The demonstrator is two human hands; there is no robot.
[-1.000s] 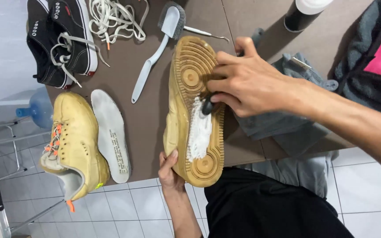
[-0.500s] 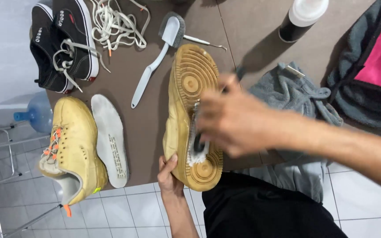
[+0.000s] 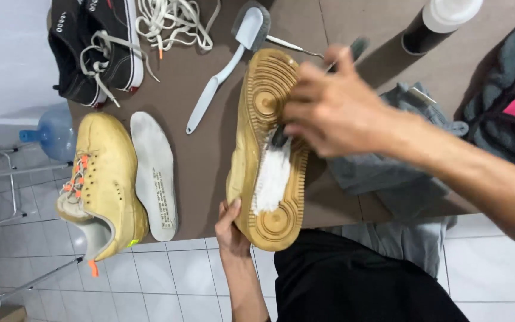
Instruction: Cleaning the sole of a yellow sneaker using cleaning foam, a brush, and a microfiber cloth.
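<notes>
At the centre of the frame a tan sneaker (image 3: 269, 149) lies sole-up on the brown table (image 3: 210, 161), its heel toward the table's near edge and a patch of white foam spread over the middle of the tread. It looks light but bulky, with a stiff rubber sole and a softer upper, and the wet foam probably makes the tread slick, so the sidewall near the heel seems the surest place to grip. That is where the left hand (image 3: 231, 229) sits: it rises from the bottom of the frame, forearm nearly vertical, fingers curled around the heel edge and steadying it. From the right side of the frame, the right hand (image 3: 335, 110) reaches across, wrist bent over the forefoot, fingers clenched around a small dark brush (image 3: 281, 136) pressed to the sole; motion blur hides the exact grip. A grey cloth (image 3: 382, 173) lies just beside the shoe, and a long-handled brush (image 3: 227, 65) rests at upper centre.
</notes>
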